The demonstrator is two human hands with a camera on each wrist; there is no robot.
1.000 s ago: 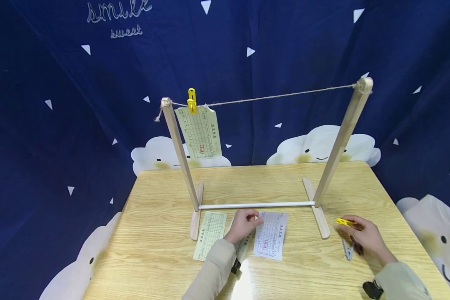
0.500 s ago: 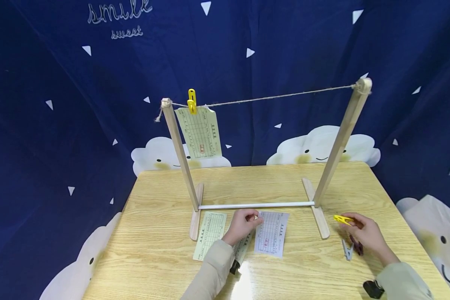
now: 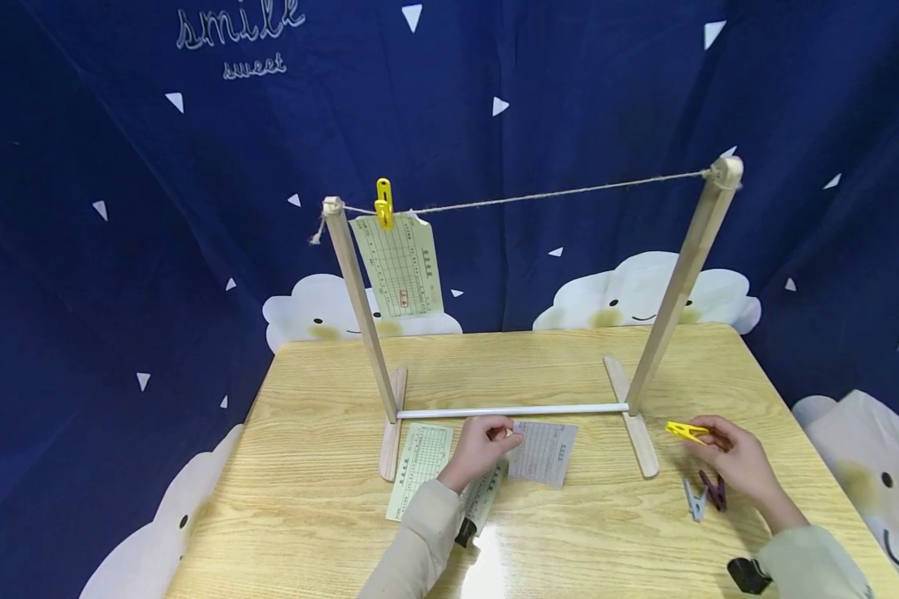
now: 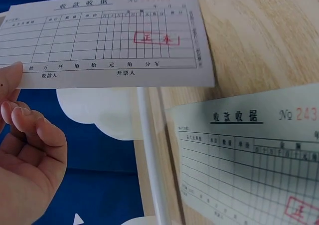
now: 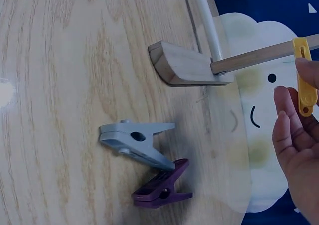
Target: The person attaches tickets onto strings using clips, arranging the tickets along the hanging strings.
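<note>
My left hand (image 3: pixel 483 453) pinches a white receipt slip (image 3: pixel 543 453) by its edge; in the left wrist view the slip (image 4: pixel 109 40) is lifted over the table, its printed face and red stamp showing. Below it lies a pale green receipt slip (image 4: pixel 254 155), partly under my forearm in the head view. Another green slip (image 3: pixel 419 470) lies to its left. On the right, my right hand (image 3: pixel 737 462) holds a yellow clothespin (image 3: pixel 686 431) between thumb and fingers, above the table. Beneath that hand a grey clothespin (image 5: pixel 137 142) and a dark purple clothespin (image 5: pixel 162 187) lie close together.
A wooden stand with a left post (image 3: pixel 360 312), a right post (image 3: pixel 685 287) and a white bottom bar (image 3: pixel 513 410) stands behind the slips. From its string (image 3: pixel 539 195) hangs a green receipt slip (image 3: pixel 400 266), clipped by a yellow clothespin (image 3: pixel 384 204).
The white slip has tilted up off the table in my left hand. My right hand has risen slightly with the yellow clothespin, away from the other two clothespins.
</note>
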